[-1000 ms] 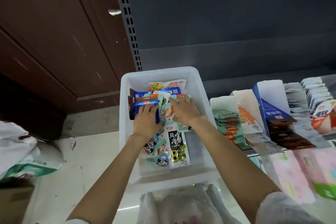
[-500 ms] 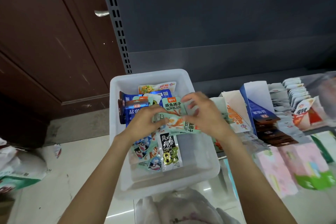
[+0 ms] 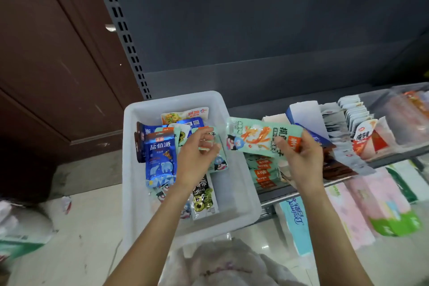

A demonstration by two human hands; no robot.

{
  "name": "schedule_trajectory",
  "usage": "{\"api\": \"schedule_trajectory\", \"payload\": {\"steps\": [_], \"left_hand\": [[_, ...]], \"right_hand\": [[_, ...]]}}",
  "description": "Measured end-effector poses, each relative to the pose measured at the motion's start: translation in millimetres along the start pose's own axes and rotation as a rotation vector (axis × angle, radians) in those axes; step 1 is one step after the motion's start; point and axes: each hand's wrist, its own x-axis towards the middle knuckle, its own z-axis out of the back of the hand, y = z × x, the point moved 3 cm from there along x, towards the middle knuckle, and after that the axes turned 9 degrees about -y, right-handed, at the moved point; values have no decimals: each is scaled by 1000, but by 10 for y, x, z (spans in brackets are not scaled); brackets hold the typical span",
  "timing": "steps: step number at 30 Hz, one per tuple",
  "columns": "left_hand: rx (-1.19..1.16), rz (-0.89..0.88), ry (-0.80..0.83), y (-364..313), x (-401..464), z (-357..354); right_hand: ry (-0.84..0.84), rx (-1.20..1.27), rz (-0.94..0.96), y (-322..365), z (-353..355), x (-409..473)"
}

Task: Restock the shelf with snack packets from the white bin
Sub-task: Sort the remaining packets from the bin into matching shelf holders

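The white bin (image 3: 234,189) stands on the floor beside the shelf (image 3: 301,189) and holds several snack packets, among them blue ones (image 3: 160,160) at its left. My right hand (image 3: 299,158) grips a mint-green packet with orange print (image 3: 257,137), held flat in the air between the bin and the shelf. My left hand (image 3: 197,158) is over the bin with curled fingers pinching the top of another mint-green packet (image 3: 217,160) that still lies in the bin. A stack of the same mint-green packets (image 3: 262,169) sits on the shelf's left end.
Further right the shelf carries open display boxes (image 3: 304,121) and rows of other packets (image 3: 362,137). Tissue packs (image 3: 294,220) fill the level below. A perforated grey upright (image 3: 123,30) and a brown door (image 3: 46,53) stand to the left. Plastic bags (image 3: 23,225) lie on the floor.
Both hands were down among the packets in the bin. My right hand has lifted a mint-green packet out and carried it right toward the shelf; my left hand stays over the bin.
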Motion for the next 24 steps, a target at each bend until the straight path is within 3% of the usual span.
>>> {"api": "schedule_trajectory", "payload": {"steps": [2, 5, 9, 12, 21, 24], "left_hand": [[146, -78, 67, -19, 35, -182], [444, -159, 217, -12, 24, -485], [519, -155, 241, 28, 21, -621], [570, -181, 227, 47, 53, -606], [583, -183, 218, 29, 66, -618], [592, -195, 209, 33, 71, -623]], "right_hand": [[-100, -14, 52, -20, 190, 120], [-93, -224, 282, -14, 314, 208], [-73, -529, 711, 131, 134, 205], [17, -630, 891, 201, -74, 216], [124, -833, 940, 214, -226, 419], [338, -1070, 902, 31, -362, 369]]}}
